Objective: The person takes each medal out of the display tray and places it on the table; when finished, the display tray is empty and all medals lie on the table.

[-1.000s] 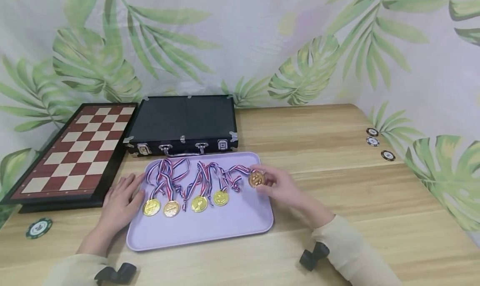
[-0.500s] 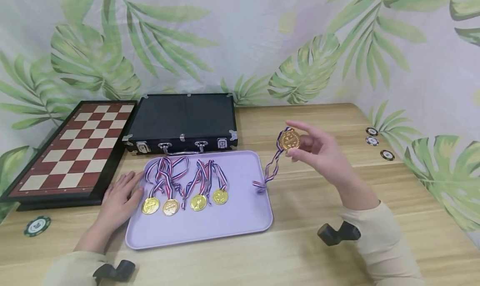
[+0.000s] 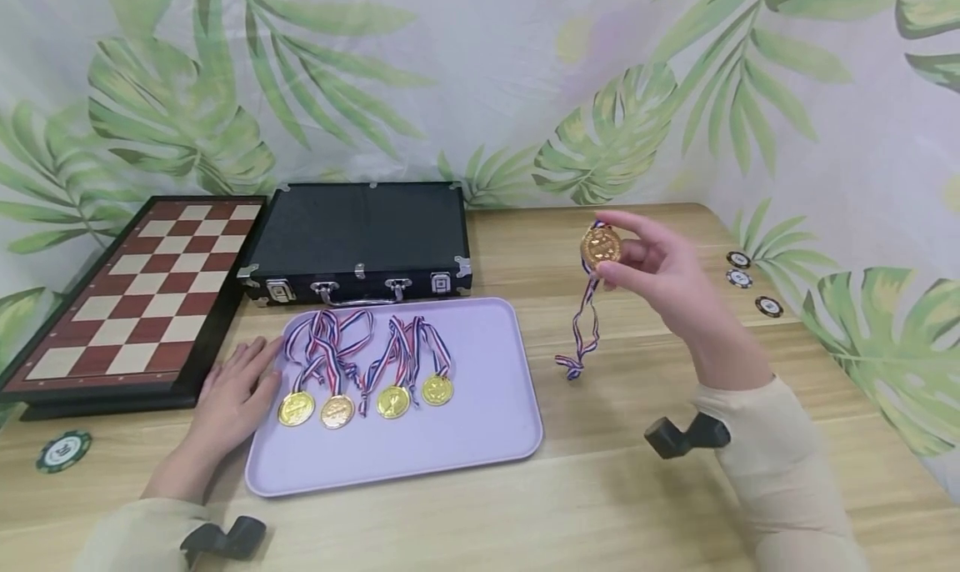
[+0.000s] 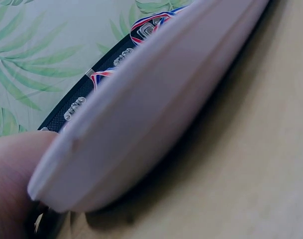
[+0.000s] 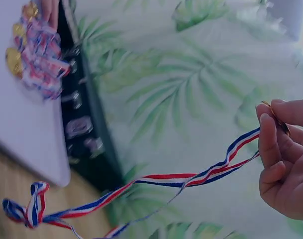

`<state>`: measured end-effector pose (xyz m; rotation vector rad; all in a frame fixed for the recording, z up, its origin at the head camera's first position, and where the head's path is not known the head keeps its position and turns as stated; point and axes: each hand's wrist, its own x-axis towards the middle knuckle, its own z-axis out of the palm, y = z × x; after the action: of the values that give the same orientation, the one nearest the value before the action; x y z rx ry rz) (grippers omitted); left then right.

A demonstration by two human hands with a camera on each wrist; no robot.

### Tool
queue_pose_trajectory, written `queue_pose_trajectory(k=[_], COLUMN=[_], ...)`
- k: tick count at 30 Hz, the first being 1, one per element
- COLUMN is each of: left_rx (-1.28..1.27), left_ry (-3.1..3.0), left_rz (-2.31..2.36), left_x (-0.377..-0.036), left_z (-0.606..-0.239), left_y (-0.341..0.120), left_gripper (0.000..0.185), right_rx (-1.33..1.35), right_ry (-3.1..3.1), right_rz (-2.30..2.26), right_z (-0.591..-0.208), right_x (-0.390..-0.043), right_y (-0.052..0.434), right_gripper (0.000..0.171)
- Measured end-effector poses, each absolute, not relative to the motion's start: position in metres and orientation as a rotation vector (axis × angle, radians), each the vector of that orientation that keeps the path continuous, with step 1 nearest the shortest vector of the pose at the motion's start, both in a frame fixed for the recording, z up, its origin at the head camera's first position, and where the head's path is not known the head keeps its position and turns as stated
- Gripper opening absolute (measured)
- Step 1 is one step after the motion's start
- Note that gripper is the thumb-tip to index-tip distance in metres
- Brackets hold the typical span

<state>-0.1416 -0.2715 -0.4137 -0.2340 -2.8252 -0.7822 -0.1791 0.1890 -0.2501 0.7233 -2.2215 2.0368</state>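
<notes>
Between thumb and fingers, my right hand (image 3: 667,280) pinches a bronze-gold medal (image 3: 601,246) above the table, right of the tray. Its red, white and blue ribbon (image 3: 585,326) hangs down to a knotted end; in the right wrist view the ribbon (image 5: 166,178) stretches away from the fingers. My left hand (image 3: 234,397) lies with fingers extended at the left rim of the lilac tray (image 3: 480,434). Several medals with bunched ribbons lie on that tray, among them a gold medal (image 3: 296,408), a rosier one (image 3: 337,411) and another gold medal (image 3: 437,390). The tray's side (image 4: 141,109) fills much of the left wrist view.
Behind the tray stands a closed black case (image 3: 360,230) with metal latches. A red-and-white checkered board (image 3: 142,297) lies at the left. A green poker chip (image 3: 63,452) is near the left sleeve; several others, such as a black chip (image 3: 768,307), lie at the right edge.
My right hand has lifted the medal from the tray's right side and carried it up and to the right, its ribbon now hanging free of the tray. The left hand stays at the rim.
</notes>
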Motion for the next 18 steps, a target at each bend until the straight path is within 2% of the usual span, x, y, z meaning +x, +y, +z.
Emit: queue_pose_trajectory(k=[11, 18], left_rx=[-0.225, -0.211], left_ry=[-2.831, -2.838], left_rz=[-0.784, -0.775], left_x=[-0.14, -0.141], left_z=[-0.415, -0.412], left_y=[-0.272, -0.271], left_gripper=[0.044, 0.044], right_rx=[0.264, 0.185], right_ry=[-2.451, -2.465], right_rz=[2.02, 2.046], right_z=[-0.279, -0.298], right_x=[-0.269, -0.295], right_y=[0.173, 0.167], right_gripper=[0.052, 0.052])
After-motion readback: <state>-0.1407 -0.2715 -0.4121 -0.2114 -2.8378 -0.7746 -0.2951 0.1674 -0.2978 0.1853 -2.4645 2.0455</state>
